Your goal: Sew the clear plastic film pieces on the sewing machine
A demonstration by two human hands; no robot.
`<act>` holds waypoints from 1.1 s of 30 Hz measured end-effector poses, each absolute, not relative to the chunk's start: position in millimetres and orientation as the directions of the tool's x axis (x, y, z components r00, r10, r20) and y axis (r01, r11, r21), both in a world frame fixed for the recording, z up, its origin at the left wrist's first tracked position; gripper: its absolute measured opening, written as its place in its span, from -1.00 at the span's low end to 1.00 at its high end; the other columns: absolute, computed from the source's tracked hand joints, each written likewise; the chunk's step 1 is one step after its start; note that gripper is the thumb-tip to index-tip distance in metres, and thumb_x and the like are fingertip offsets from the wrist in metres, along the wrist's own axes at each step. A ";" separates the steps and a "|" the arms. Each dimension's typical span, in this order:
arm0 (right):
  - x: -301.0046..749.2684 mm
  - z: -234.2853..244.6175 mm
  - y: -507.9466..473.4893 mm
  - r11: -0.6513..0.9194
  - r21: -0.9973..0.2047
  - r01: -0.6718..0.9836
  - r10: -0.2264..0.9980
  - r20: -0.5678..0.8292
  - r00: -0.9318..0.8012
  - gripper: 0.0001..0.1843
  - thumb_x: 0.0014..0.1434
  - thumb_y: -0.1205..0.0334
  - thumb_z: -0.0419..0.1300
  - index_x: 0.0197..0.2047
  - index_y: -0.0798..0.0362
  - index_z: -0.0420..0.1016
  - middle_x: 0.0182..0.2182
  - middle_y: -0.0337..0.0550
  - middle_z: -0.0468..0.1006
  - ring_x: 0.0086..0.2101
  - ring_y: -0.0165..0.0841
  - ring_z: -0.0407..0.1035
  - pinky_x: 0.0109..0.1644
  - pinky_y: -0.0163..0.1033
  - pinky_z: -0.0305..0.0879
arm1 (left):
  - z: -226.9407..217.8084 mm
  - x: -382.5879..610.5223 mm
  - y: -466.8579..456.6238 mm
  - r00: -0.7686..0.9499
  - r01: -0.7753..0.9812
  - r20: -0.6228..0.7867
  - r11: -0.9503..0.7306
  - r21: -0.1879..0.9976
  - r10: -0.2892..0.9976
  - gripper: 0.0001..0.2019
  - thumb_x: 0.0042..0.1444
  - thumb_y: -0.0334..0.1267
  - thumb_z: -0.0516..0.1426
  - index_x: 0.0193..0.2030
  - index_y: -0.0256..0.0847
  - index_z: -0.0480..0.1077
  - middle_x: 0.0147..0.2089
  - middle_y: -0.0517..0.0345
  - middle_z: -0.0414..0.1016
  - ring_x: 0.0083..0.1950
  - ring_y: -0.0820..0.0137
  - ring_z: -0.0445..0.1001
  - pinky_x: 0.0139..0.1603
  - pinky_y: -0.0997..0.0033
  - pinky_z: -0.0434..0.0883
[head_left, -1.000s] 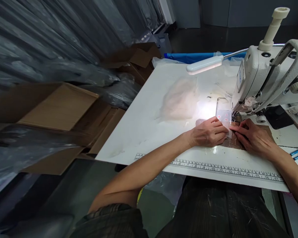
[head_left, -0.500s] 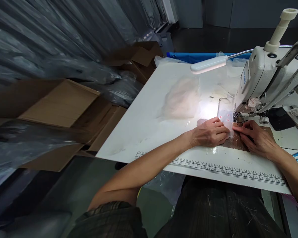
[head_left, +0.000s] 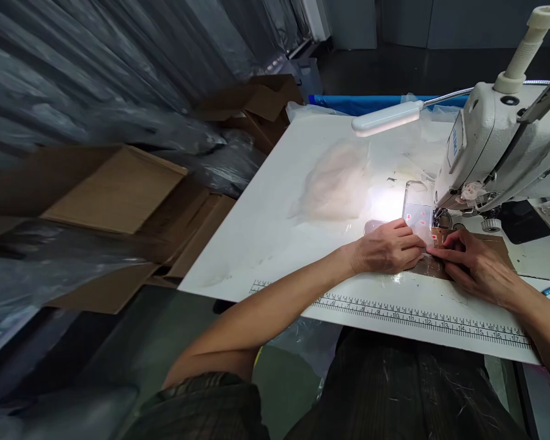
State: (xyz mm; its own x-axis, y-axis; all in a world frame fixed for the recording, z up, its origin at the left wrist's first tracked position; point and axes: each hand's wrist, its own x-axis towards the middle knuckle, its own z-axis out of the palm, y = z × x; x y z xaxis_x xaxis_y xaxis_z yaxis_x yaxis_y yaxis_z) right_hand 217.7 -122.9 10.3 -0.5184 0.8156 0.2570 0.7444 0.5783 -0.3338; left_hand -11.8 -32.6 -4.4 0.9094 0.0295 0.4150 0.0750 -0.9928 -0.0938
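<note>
Nearest my camera, one printed ruler scale (head_left: 394,315) runs along the edge of the white surface (head_left: 238,250); just past it I have two hands close together, the left grip (head_left: 387,246) with fingers bent over the near left side of one sheer pale piece (head_left: 420,231), the right grip (head_left: 483,266) with one finger extended to its near right corner; I cannot tell whether either pinches the piece or merely presses it; the piece lies between the two and reaches away past the fingertips, bearing at least three small red marks; one brown sheet (head_left: 433,269) shows below them; one sewing machine (head_left: 490,146) has its needle end just beside the piece's right edge; beyond the left grip rests one bundle of sheer pale fabric (head_left: 334,183); farther off, one lit lamp (head_left: 387,118) hangs above the surface.
</note>
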 end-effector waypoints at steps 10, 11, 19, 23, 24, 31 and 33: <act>215.3 3.6 -124.6 0.541 -0.281 0.793 0.839 0.250 -0.483 -0.63 0.30 0.25 0.03 0.05 -0.08 0.59 -0.17 -0.02 0.42 -0.23 -0.29 0.41 -0.20 -0.19 0.47 | 3.9 -21.4 -25.0 0.812 0.266 0.549 -0.963 -0.043 0.199 -0.52 0.40 0.07 -0.13 -0.24 -0.25 0.42 -0.14 0.02 0.57 -0.28 0.36 0.39 -0.27 0.28 0.26; 215.3 4.1 -124.8 0.537 -0.292 0.792 0.842 0.243 -0.481 -0.63 0.30 0.25 0.03 0.05 -0.09 0.59 -0.17 -0.02 0.42 -0.23 -0.28 0.41 -0.19 -0.17 0.47 | 3.1 -21.1 -24.6 0.826 0.257 0.530 -0.965 -0.050 0.192 -0.51 0.41 0.07 -0.15 -0.20 -0.26 0.42 -0.10 0.01 0.57 -0.26 0.35 0.40 -0.25 0.28 0.27; 216.5 2.7 -124.9 0.530 -0.292 0.796 0.847 0.229 -0.480 -0.63 0.30 0.25 0.04 0.06 -0.11 0.58 -0.16 -0.03 0.43 -0.22 -0.27 0.42 -0.18 -0.17 0.47 | -2.4 -17.7 -24.1 0.902 0.257 0.355 -0.966 0.019 0.247 -0.48 0.44 0.04 -0.23 0.02 -0.35 0.36 -0.05 -0.13 0.49 -0.17 0.29 0.38 -0.11 0.24 0.38; 216.6 4.2 -125.3 0.553 -0.285 0.783 0.831 0.252 -0.496 -0.62 0.30 0.27 0.02 0.06 -0.06 0.57 -0.17 -0.02 0.43 -0.22 -0.28 0.43 -0.18 -0.19 0.47 | -2.1 -18.6 -23.5 0.904 0.239 0.356 -0.970 0.036 0.236 -0.51 0.45 0.01 -0.23 0.04 -0.34 0.34 -0.06 -0.14 0.47 -0.14 0.28 0.39 -0.08 0.23 0.40; 216.5 4.6 -125.4 0.557 -0.282 0.781 0.828 0.255 -0.499 -0.62 0.30 0.28 0.01 0.06 -0.05 0.58 -0.17 -0.01 0.43 -0.23 -0.28 0.43 -0.18 -0.18 0.47 | -2.3 -18.7 -23.4 0.903 0.230 0.365 -0.973 0.036 0.227 -0.52 0.45 -0.01 -0.22 0.04 -0.35 0.34 -0.06 -0.15 0.47 -0.14 0.28 0.40 -0.07 0.23 0.41; 216.2 6.4 -126.2 0.531 -0.287 0.797 0.846 0.220 -0.485 -0.62 0.29 0.27 0.02 0.07 -0.08 0.56 -0.14 -0.01 0.44 -0.20 -0.26 0.44 -0.16 -0.15 0.48 | -5.1 -19.0 -23.0 0.895 0.219 0.391 -0.975 0.036 0.215 -0.59 0.46 -0.11 -0.20 0.02 -0.35 0.33 -0.09 -0.13 0.47 -0.12 0.29 0.40 -0.07 0.26 0.42; 215.9 7.0 -126.2 0.535 -0.287 0.794 0.844 0.223 -0.488 -0.62 0.29 0.27 0.02 0.07 -0.07 0.56 -0.15 0.00 0.44 -0.21 -0.26 0.44 -0.17 -0.15 0.48 | -5.6 -18.8 -22.9 0.892 0.220 0.398 -0.975 0.030 0.214 -0.59 0.46 -0.11 -0.20 0.03 -0.36 0.33 -0.10 -0.13 0.46 -0.12 0.29 0.40 -0.07 0.28 0.41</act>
State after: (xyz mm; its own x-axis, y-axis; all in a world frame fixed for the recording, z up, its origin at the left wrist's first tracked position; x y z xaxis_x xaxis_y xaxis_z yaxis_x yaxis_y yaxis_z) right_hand 215.9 -126.2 7.0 -0.4880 0.8438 0.2233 0.7945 0.5354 -0.2866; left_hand -18.8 -22.9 -5.6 0.8923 0.2136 0.3978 0.2201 -0.9750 0.0298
